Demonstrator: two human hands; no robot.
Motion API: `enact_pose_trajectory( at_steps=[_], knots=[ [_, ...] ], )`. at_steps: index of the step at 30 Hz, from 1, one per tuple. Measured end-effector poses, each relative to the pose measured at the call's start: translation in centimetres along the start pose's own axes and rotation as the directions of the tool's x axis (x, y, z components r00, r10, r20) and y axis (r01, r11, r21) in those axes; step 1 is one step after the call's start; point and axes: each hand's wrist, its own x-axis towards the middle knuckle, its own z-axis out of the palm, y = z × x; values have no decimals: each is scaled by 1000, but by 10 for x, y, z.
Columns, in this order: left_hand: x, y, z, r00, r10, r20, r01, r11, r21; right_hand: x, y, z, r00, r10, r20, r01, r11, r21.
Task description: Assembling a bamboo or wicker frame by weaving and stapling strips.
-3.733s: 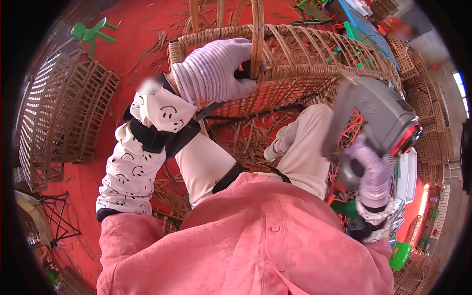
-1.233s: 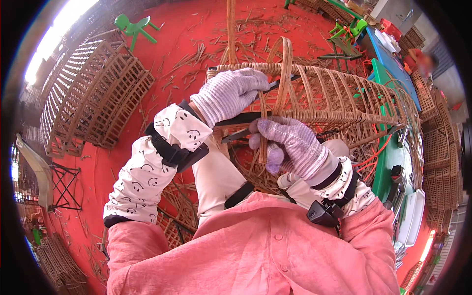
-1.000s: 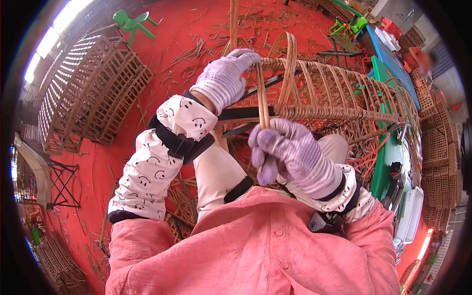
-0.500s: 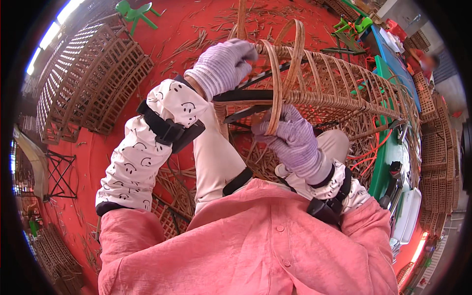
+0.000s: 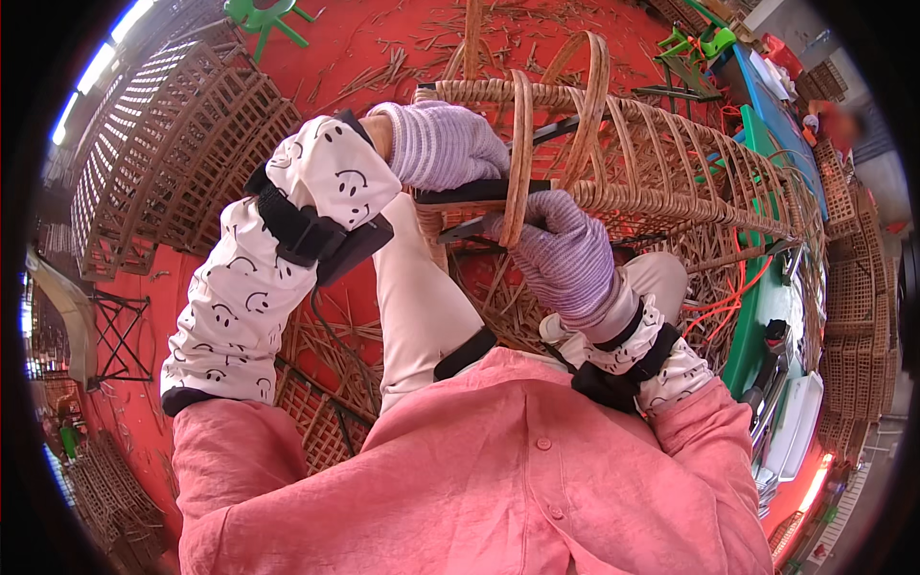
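Note:
A woven frame of brown rattan over black bars lies across my lap, its rattan-wrapped edge [image 5: 661,199] running off to the right. From it rises a long flat cane strip [image 5: 518,125] that stands up in a loop. My right hand [image 5: 570,257], in a striped lilac glove, pinches the strip's lower part beneath the black bar [image 5: 479,193]. My left hand [image 5: 448,146], gloved alike, is curled over the bar's left end with its fingertips beside the strip. What those fingers hold is hidden. Another wide cane loop [image 5: 596,105] arches just right of the strip.
Stacked woven panels [image 5: 182,153] stand at the left on the red floor [image 5: 359,43], which is strewn with cane scraps. A green board [image 5: 752,297] and a white tray [image 5: 797,422] lie to the right. At the far right is another person [image 5: 836,129].
My left hand has moved down and right from the upper rattan edge to the black bar. My right hand has shifted slightly, and the strip leans a little further left.

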Motion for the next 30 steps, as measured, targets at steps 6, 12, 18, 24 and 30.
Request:
enact_pose_trajectory(
  at_steps=[6, 12, 18, 24, 30],
  knots=[
    [9, 12, 1, 999, 7, 46, -3, 996, -88, -8, -1, -1, 947, 320, -22, -312, 934, 173],
    [5, -9, 25, 945, 118, -306, -143, 988, -61, -15, 6, -14, 991, -75, -107, 67, 995, -76],
    [-3, 12, 26, 909, -82, -409, -8, 977, -214, -80, 62, -42, 617, 759, 206, -412, 88, 907],
    [-11, 15, 34, 844, -185, -503, 33, 955, -295, -50, 78, -69, 489, 850, 194, -147, -139, 979],
    [-24, 39, 54, 709, -204, -675, 42, 968, -247, -24, 111, -68, 568, 790, 230, -190, -146, 971]
  ],
)
